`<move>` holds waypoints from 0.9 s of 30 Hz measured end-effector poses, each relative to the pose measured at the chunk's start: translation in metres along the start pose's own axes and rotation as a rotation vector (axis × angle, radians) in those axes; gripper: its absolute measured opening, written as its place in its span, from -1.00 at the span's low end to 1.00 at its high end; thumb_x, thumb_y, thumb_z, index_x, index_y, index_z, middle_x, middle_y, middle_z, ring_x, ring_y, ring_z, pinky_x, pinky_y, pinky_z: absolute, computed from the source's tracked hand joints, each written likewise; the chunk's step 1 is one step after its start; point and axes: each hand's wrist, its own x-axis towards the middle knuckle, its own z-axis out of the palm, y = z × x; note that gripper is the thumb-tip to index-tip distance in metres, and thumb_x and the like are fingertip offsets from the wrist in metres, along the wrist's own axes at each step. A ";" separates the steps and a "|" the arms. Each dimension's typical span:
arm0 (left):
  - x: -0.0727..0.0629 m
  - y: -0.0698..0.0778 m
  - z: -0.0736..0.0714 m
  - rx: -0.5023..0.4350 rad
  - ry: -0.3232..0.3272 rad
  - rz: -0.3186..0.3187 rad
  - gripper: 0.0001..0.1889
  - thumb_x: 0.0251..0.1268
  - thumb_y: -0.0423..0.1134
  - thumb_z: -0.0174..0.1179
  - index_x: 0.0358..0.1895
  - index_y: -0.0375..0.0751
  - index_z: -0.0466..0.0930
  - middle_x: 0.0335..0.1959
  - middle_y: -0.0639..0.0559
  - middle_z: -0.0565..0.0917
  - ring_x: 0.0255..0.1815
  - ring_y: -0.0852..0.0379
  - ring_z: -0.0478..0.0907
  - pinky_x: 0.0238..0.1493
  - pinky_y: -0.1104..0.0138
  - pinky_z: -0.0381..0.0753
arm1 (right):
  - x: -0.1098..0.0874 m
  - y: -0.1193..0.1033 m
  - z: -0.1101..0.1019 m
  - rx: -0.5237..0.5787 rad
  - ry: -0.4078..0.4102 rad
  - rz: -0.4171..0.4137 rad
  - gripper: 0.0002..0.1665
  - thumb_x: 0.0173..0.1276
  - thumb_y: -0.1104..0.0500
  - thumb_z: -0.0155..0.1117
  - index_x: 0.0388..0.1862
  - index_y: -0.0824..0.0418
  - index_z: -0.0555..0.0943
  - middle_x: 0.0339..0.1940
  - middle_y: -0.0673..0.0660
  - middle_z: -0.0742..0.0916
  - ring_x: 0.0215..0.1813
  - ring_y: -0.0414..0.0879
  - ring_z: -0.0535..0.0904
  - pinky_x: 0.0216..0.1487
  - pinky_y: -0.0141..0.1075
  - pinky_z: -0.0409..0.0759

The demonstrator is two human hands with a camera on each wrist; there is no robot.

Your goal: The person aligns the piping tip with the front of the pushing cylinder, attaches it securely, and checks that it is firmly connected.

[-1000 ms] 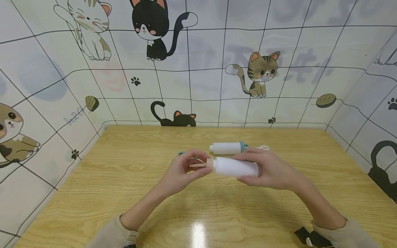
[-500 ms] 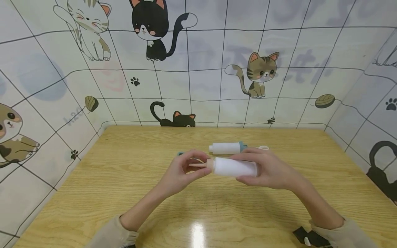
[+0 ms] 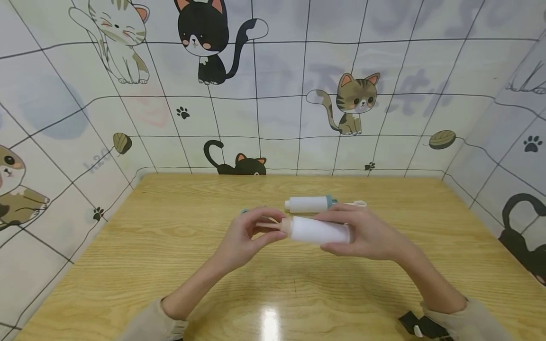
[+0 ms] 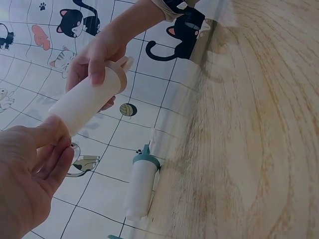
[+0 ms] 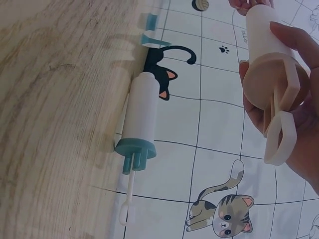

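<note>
Both hands hold a white syringe [image 3: 320, 230] level above the table. My left hand [image 3: 245, 241] pinches its left end with thumb and fingers. My right hand [image 3: 368, 234] grips its other end from the right. Seen in the right wrist view, that end carries a beige collar [image 5: 256, 87] with prongs and a white pull ring [image 5: 280, 157]. The right palm hides these parts in the head view. Behind the hands lies a second white syringe [image 3: 308, 204], with a teal collar [image 5: 135, 148] and a thin plunger ending in a white loop [image 3: 360, 203].
A small teal piece [image 3: 244, 211] lies behind the left hand, mostly hidden. The wooden table [image 3: 213, 303] ends at a wall [image 3: 277, 109] printed with cats. Something black and white [image 3: 420, 327] is by the right sleeve [image 3: 473, 317].
The head view has shifted slightly, so everything sits a little farther left. Both hands keep the same hold on the syringe.
</note>
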 end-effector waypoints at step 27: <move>-0.002 0.001 0.002 -0.052 -0.035 -0.132 -0.75 0.34 -0.47 0.30 0.04 -0.31 0.58 -0.02 -0.18 0.59 0.03 -0.05 0.70 0.02 0.14 0.73 | 0.000 0.001 -0.001 0.020 -0.013 -0.001 -0.46 0.24 0.11 0.53 0.22 0.03 0.67 0.07 0.02 0.69 -0.10 -0.13 0.60 -0.27 -0.30 0.68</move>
